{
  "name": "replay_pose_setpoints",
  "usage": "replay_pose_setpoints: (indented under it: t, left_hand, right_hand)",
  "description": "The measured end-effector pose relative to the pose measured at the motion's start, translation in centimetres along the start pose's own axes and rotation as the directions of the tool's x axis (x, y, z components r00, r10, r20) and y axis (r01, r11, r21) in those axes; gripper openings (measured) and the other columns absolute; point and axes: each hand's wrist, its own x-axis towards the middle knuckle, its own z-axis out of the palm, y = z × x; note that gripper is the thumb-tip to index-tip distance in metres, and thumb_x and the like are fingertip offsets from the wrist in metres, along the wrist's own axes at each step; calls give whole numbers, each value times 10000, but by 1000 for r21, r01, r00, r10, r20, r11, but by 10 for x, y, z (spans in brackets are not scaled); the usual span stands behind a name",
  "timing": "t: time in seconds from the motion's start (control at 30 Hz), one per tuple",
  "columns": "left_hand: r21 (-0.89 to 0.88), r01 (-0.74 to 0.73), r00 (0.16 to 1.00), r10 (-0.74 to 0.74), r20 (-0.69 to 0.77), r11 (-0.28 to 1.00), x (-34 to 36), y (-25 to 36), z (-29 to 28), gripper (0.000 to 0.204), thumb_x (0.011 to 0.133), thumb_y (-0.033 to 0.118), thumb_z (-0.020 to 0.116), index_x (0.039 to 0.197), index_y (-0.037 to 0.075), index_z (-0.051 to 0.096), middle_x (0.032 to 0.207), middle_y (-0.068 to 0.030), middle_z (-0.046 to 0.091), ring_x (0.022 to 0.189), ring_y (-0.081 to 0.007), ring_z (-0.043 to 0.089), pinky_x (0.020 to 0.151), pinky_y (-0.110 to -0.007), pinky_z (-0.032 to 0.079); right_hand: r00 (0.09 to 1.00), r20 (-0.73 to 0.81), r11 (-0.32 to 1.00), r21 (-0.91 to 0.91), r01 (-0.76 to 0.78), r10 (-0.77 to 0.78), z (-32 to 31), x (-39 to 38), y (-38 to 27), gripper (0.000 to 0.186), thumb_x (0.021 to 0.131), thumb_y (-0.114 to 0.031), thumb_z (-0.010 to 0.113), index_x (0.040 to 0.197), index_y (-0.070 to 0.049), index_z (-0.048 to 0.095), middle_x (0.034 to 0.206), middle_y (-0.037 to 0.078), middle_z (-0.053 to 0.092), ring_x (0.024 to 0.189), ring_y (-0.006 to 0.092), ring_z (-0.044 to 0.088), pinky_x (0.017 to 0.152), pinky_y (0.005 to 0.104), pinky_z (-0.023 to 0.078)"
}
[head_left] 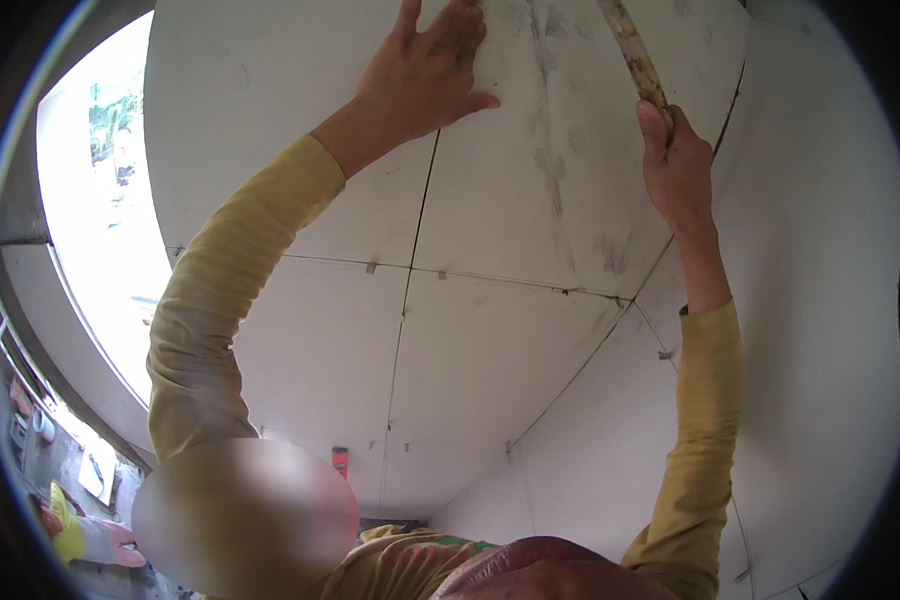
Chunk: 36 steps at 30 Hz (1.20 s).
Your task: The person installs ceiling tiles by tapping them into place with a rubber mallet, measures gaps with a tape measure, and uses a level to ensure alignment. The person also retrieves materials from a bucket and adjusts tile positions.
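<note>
My left hand is pressed against a large white panel, its thumb stretched out to the side and its fingers apart; some fingertips reach the top edge of the view. Over to the right, my right hand is closed round the lower end of a worn, stained light-coloured stick. The stick slants up and to the left, and its far end is cut off by the top edge. Both arms are raised, in yellow-brown sleeves. Dark smudges and streaks mark the panel between my hands.
Thin dark seams with small grey tile clips part the white panels. A white wall rises at the right. A bright opening lies at the left. Low at the left are a person in yellow and a white bucket.
</note>
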Motion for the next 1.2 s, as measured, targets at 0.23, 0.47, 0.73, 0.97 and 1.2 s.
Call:
replay_pose_setpoints:
  t: [0.23,0.47,0.73,0.97,1.2]
  left_hand:
    - [42,-17,1000,17,14,999,7,-4,-1,893,924,716,482,1387,-41,583,1546,-160,482,1565,-354,174,1209,-735,88]
    - [4,19,1000,-19,-6,1000,5,-5,-1,885,915,711,503,1413,-18,567,1562,-150,459,1563,-360,173,1206,-738,95]
    - [-22,111,994,-111,-7,994,-35,28,-15,603,995,551,569,1377,88,622,1442,-73,588,1478,-305,385,1120,-665,333]
    - [-22,154,987,-155,-52,988,-44,44,1,770,933,709,535,1358,75,640,1461,-54,577,1518,-282,318,1120,-722,287]
    - [-116,137,972,-156,-177,984,-51,37,13,783,936,720,509,1315,54,671,1424,-56,595,1510,-274,320,1165,-705,245]
  right_hand:
    - [999,-25,996,-79,34,-36,13,3,14,587,1054,-560,506,933,3,620,587,124,553,494,235,576,508,340,471]
    - [932,-336,922,302,243,-136,3,-8,19,639,1043,-582,517,906,34,620,584,116,555,495,228,538,523,365,471]
    - [980,34,963,182,-197,194,-25,-19,-8,571,1049,-551,525,891,-12,628,614,97,585,539,175,561,552,349,461]
    - [995,-4,987,131,-94,95,-10,-57,2,535,1046,-543,540,901,-33,610,563,44,535,488,152,523,501,316,429]
    - [901,-407,796,490,356,-152,8,-31,-1,553,1047,-546,534,907,-14,595,539,70,505,452,201,514,467,310,422]
